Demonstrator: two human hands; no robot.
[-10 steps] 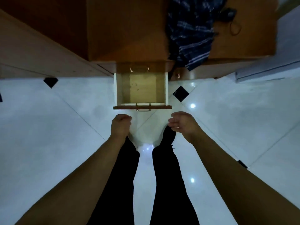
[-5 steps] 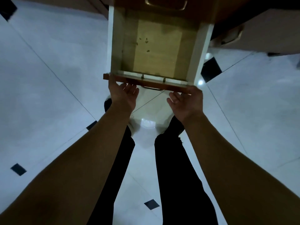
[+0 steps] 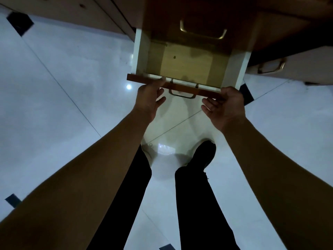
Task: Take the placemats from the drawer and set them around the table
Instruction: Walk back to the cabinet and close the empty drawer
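The pulled-out drawer shows a bare wooden bottom with no placemats visible in it. Its brown front panel carries a metal handle. My left hand grips the left part of the front panel, fingers over its top edge and thumb below. At the panel's right end, my right hand holds it with the palm turned up under the edge. The back of the drawer is hidden under the cabinet.
Above the drawer is another drawer front with a brass handle. A pale cabinet with a handle stands to the right. My legs in dark trousers stand on a glossy white tiled floor.
A second ago both hands hung closed short of the drawer; they have since reached forward and taken hold of its front panel. The view has moved closer to the drawer.
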